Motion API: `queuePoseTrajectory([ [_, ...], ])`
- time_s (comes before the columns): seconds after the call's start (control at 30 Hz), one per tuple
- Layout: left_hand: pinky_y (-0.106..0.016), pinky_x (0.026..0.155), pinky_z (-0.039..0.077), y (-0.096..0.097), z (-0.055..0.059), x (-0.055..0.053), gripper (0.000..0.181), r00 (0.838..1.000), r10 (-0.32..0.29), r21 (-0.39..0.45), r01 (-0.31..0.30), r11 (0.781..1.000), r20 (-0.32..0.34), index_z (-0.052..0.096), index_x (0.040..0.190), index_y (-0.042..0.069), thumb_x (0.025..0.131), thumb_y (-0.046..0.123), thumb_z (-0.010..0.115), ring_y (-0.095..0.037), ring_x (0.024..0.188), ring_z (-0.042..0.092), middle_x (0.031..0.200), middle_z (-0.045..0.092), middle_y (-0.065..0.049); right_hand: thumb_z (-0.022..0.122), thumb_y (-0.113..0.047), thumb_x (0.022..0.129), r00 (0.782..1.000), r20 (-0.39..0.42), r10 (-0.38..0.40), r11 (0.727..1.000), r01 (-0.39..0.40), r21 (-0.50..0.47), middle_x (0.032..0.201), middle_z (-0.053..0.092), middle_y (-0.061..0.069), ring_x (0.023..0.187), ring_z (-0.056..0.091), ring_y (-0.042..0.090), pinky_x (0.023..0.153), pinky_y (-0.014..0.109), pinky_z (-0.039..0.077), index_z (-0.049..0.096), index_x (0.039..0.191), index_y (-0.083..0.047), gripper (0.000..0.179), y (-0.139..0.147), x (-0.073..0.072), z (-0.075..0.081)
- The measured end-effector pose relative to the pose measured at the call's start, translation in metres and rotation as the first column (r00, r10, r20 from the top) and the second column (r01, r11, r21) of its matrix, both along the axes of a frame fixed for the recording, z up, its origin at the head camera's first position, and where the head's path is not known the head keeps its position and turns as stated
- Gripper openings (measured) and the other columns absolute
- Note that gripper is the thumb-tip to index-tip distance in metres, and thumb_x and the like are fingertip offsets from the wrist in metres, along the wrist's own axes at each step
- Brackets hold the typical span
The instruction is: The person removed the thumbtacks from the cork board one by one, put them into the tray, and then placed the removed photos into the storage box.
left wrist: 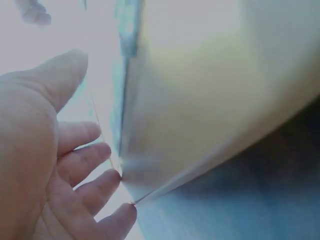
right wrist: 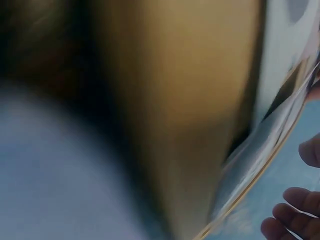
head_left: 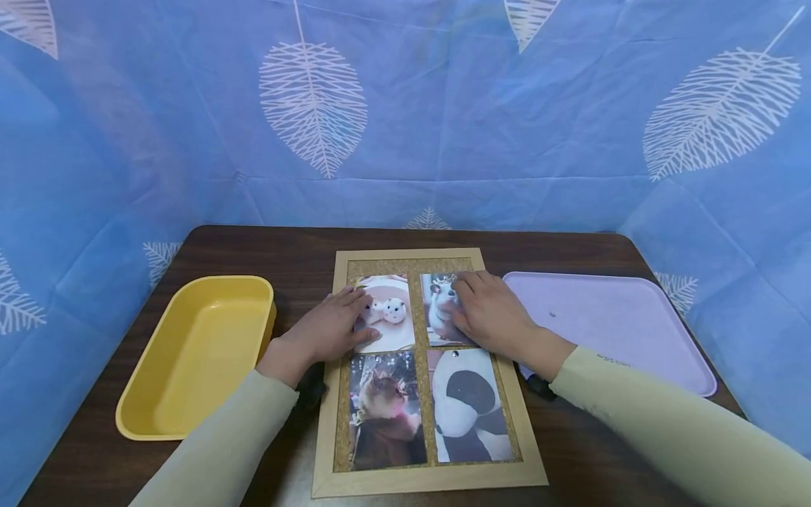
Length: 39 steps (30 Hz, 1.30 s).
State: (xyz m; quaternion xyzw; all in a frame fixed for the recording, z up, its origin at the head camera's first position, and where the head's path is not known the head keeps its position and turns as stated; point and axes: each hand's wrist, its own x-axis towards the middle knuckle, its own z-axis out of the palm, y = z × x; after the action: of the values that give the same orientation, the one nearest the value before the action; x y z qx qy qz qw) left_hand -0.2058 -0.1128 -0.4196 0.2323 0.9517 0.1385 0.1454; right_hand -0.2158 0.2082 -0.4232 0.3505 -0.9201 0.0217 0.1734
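A wood-framed cork board (head_left: 429, 477) lies on the table with photos in two rows. My left hand (head_left: 336, 325) rests at the left edge of the upper-left photo (head_left: 394, 331) of small white animals, thumb and fingers spread. In the left wrist view, that hand's fingers (left wrist: 92, 160) look extended and slightly bent. On the upper-right photo (head_left: 437, 320) of a grey-and-white animal lies my right hand (head_left: 494, 310), fingers over its right side. Below are a cat photo (head_left: 386, 422) and a black-and-white photo (head_left: 472, 408) with a small pin (head_left: 455, 353) at its top.
Left of the board stands a yellow basin (head_left: 196, 359). A lavender tray (head_left: 621, 331) lies to the right, with a tiny pin-like object (head_left: 552, 314) on it. The dark wooden table (head_left: 291, 246) ends at a blue leaf-patterned cloth (head_left: 437, 127) behind.
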Motion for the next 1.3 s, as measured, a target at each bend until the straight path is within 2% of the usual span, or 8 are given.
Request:
queuePoseTrajectory([
  [0.23,-0.054,0.112,0.049,-0.003,0.010,-0.017,0.051,0.984,0.175,0.151,-0.179,0.972,0.041,0.051,0.157,0.010,0.111,0.031,0.057,-0.034,0.138,0.058,0.155,0.057,-0.013,0.073,-0.030,0.099,0.996,0.079,0.041,0.999,-0.042,0.015,0.128,0.068,0.022,0.119,0.065,0.037,0.104,0.050,0.053,0.066,0.129,0.005,0.046,-0.032,0.006,0.002],
  [0.37,-0.054,0.103,0.054,-0.008,0.015,-0.030,0.047,0.947,0.287,0.279,-0.317,0.907,0.143,0.049,0.159,0.011,0.114,0.026,0.048,-0.036,0.132,0.062,0.154,0.057,-0.016,0.071,-0.029,0.100,0.993,0.094,0.065,0.997,-0.067,0.024,0.126,0.068,0.018,0.116,0.066,0.034,0.100,0.048,0.055,0.067,0.128,0.002,0.042,-0.045,0.008,0.000],
  [0.47,-0.053,0.109,0.052,-0.013,0.018,-0.041,0.046,0.867,0.350,0.446,-0.486,0.752,0.355,0.046,0.159,0.010,0.116,0.026,0.041,-0.036,0.135,0.059,0.156,0.054,-0.017,0.070,-0.031,0.101,0.991,0.104,0.080,0.996,-0.085,0.040,0.127,0.068,0.017,0.117,0.065,0.034,0.101,0.047,0.055,0.067,0.129,0.002,0.043,-0.052,0.010,-0.001],
  [0.6,-0.046,0.114,0.050,-0.022,0.021,-0.051,0.051,0.688,0.327,0.520,-0.713,0.470,0.648,0.040,0.161,0.007,0.117,0.032,0.038,-0.035,0.138,0.058,0.159,0.048,-0.018,0.068,-0.037,0.103,0.984,0.147,0.101,0.992,-0.112,0.066,0.131,0.067,0.017,0.119,0.064,0.033,0.103,0.046,0.053,0.065,0.133,0.002,0.049,-0.059,0.012,-0.002],
  [0.7,-0.042,0.109,0.054,-0.029,0.023,-0.055,0.055,0.596,0.282,0.488,-0.791,0.368,0.752,0.038,0.162,0.007,0.117,0.037,0.037,-0.035,0.134,0.061,0.159,0.046,-0.018,0.066,-0.041,0.104,0.977,0.182,0.110,0.989,-0.127,0.081,0.135,0.066,0.017,0.121,0.063,0.033,0.105,0.046,0.052,0.064,0.136,0.001,0.052,-0.063,0.013,-0.002],
  [0.9,-0.041,0.105,0.056,-0.034,0.025,-0.056,0.061,0.536,0.187,0.471,-0.829,0.302,0.824,0.036,0.162,0.002,0.116,0.043,0.037,-0.039,0.134,0.062,0.160,0.045,-0.021,0.065,-0.045,0.105,0.971,0.215,0.101,0.985,-0.128,0.114,0.137,0.066,0.018,0.125,0.063,0.033,0.109,0.048,0.051,0.063,0.138,0.001,0.057,-0.064,0.014,-0.004],
  [1.1,-0.041,0.105,0.055,-0.035,0.023,-0.059,0.066,0.509,0.122,0.465,-0.843,0.271,0.852,0.032,0.163,0.001,0.115,0.046,0.036,-0.042,0.137,0.058,0.161,0.044,-0.024,0.060,-0.045,0.107,0.958,0.272,0.088,0.984,-0.127,0.129,0.143,0.063,0.017,0.131,0.061,0.034,0.113,0.050,0.048,0.061,0.143,0.000,0.057,-0.063,0.015,-0.006],
  [1.3,-0.039,0.104,0.055,-0.035,0.022,-0.061,0.067,0.504,0.115,0.459,-0.844,0.278,0.856,0.033,0.163,0.001,0.115,0.047,0.037,-0.040,0.136,0.061,0.158,0.047,-0.024,0.059,-0.044,0.108,0.956,0.279,0.087,0.983,-0.129,0.134,0.144,0.063,0.016,0.132,0.060,0.034,0.114,0.051,0.047,0.062,0.142,-0.001,0.054,-0.062,0.016,-0.007],
])
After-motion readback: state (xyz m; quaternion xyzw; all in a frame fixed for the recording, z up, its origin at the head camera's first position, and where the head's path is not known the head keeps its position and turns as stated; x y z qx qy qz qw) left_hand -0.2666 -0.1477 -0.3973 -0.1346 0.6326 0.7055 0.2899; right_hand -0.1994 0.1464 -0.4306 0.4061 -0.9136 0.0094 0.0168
